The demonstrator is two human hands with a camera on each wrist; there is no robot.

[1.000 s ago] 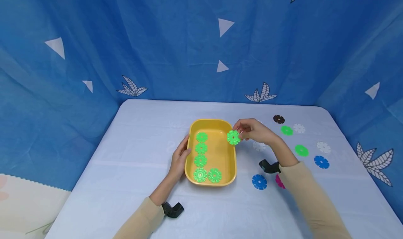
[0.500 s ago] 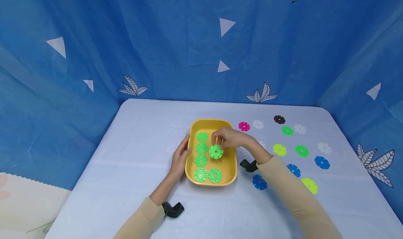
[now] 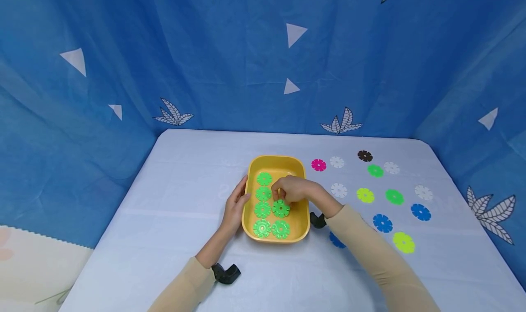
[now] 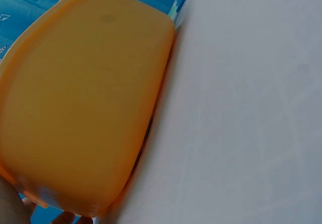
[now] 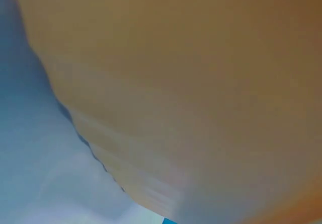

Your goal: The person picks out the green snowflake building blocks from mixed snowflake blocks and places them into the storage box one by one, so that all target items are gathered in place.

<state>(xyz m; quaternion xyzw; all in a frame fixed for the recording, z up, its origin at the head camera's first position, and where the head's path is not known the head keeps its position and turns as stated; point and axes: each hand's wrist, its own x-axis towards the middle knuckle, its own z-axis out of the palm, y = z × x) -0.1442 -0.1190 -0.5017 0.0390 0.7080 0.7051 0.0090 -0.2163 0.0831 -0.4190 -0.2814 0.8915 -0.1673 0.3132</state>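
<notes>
A yellow plastic tray [image 3: 297, 224] stands in the middle of the table in the head view. My left hand [image 3: 235, 208] grips its left side, thumb over the rim; the left wrist view shows the tray's outer wall [image 4: 85, 98] with fingertips [image 4: 64, 217] at its end. Inside, several green snowflake discs [image 3: 262, 228] form a left column, with another [image 3: 281, 229] at bottom right. Just above that one, my right hand [image 3: 291, 188] pinches a green snowflake disc [image 3: 281, 208] low in the tray. The right wrist view is filled by the blurred tray wall; that hand's fingers are hidden there.
Loose snowflake discs are spread to the right of the tray: pink [image 3: 318, 165], brown [image 3: 365, 156], white [image 3: 339, 190], yellow-green [image 3: 404, 242], green [image 3: 394, 197] and blue [image 3: 382, 223]. My right forearm partly covers another blue disc [image 3: 337, 240]. A blue curtain [image 3: 230, 65] hangs behind the table.
My right hand has carried the green disc from over the tray's right rim leftward and down to the spot above the bottom-right disc. My left hand stays on the tray.
</notes>
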